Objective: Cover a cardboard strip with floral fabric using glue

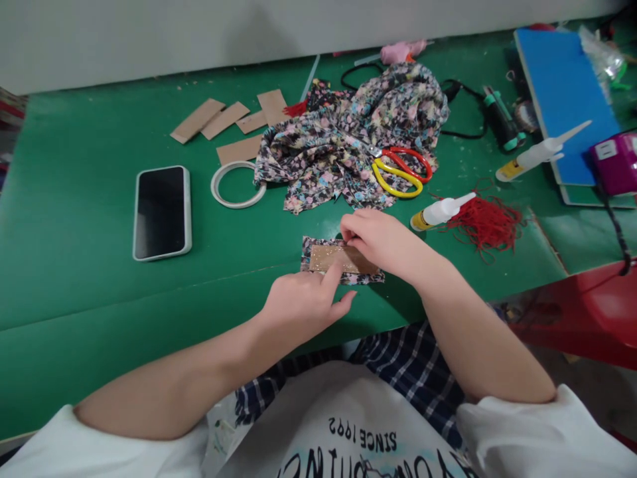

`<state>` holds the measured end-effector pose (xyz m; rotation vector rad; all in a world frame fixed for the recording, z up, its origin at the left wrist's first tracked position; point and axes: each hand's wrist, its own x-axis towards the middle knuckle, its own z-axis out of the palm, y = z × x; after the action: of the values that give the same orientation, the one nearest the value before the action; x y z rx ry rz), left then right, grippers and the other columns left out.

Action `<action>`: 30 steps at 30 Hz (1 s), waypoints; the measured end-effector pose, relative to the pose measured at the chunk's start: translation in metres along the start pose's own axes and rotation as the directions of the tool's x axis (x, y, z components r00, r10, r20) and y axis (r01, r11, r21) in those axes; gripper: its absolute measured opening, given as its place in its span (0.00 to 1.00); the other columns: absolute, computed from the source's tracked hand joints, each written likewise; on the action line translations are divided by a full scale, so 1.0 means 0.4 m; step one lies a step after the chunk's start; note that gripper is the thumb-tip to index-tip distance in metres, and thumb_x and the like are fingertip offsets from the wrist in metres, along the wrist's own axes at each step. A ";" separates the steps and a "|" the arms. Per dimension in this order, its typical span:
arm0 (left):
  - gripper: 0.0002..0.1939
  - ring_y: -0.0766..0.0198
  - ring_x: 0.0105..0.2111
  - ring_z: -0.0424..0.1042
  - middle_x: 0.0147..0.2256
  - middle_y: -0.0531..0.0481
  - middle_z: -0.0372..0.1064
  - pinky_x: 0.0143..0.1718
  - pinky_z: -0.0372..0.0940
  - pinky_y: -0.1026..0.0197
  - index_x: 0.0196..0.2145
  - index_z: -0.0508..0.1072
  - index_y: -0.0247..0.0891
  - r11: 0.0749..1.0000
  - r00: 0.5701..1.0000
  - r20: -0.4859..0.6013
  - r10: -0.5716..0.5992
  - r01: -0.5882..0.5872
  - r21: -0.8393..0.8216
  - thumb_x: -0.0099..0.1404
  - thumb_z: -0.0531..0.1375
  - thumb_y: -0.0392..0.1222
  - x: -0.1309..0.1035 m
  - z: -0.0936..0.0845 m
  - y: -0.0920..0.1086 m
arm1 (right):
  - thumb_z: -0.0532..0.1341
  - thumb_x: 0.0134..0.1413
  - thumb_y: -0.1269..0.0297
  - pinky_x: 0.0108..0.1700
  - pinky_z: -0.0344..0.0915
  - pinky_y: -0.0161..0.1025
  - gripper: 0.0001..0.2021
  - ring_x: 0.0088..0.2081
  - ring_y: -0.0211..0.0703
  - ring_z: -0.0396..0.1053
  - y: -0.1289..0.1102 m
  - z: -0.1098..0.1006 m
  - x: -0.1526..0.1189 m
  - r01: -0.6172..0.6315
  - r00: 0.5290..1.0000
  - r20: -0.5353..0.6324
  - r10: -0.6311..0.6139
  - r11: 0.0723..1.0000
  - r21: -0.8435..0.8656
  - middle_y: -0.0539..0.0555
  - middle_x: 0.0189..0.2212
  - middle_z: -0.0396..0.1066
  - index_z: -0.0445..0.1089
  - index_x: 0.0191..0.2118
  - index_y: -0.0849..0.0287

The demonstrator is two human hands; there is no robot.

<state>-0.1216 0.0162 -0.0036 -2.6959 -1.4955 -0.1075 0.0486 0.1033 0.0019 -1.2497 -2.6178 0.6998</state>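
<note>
A small cardboard rectangle (323, 257) with shiny wet-looking specks lies on a floral fabric piece (305, 260), whose border shows around it. My left hand (301, 302) rests at the near side, its index finger stretched onto the cardboard and its thumb held apart. At the far edge, the curled fingers of my right hand (381, 242) pinch the fabric border; the fingertips are partly hidden. Beyond my hands lies a crumpled floral cloth (343, 143), with red-and-yellow-handled scissors (403, 172) on it. A white-capped glue bottle (438, 212) lies right of my right hand.
On the left are a phone (160, 212), a roll of tape (213, 186) and several cardboard pieces (226, 119). Red threads (485, 226), a second glue bottle (530, 159), a green-black cutter (502, 119) and a blue board (557, 86) occupy the right.
</note>
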 end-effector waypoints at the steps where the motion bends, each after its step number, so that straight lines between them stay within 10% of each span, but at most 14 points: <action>1: 0.22 0.61 0.17 0.69 0.18 0.51 0.68 0.14 0.43 0.65 0.44 0.67 0.34 1.000 1.000 0.007 0.001 -0.001 -0.003 0.64 0.48 0.54 0.000 0.002 0.000 | 0.50 0.50 0.76 0.32 0.49 0.34 0.06 0.33 0.39 0.57 -0.001 0.002 0.000 0.002 1.000 0.006 -0.002 1.000 -0.006 0.52 0.28 0.62 0.60 0.30 0.58; 12: 0.25 0.61 0.21 0.71 0.21 0.48 0.71 0.16 0.46 0.66 0.47 0.66 0.34 0.998 0.992 0.122 -0.040 0.045 -0.039 0.63 0.48 0.56 0.004 -0.004 0.004 | 0.51 0.49 0.76 0.36 0.54 0.36 0.15 0.34 0.41 0.59 -0.017 0.006 0.004 -0.011 1.000 0.023 0.013 0.998 -0.054 0.55 0.30 0.65 0.63 0.45 0.64; 30: 0.27 0.61 0.21 0.71 0.21 0.49 0.70 0.17 0.47 0.66 0.50 0.63 0.35 0.998 0.988 0.147 -0.045 0.052 -0.042 0.64 0.45 0.59 -0.001 -0.002 0.003 | 0.51 0.58 0.64 0.38 0.56 0.36 0.12 0.38 0.42 0.64 -0.017 -0.022 -0.003 -0.085 0.991 0.102 0.081 0.996 0.031 0.56 0.34 0.70 0.70 0.35 0.61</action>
<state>-0.1209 0.0153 -0.0028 -2.7584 -1.6171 0.0559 0.0476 0.1016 0.0128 -1.3543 -2.6326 0.8406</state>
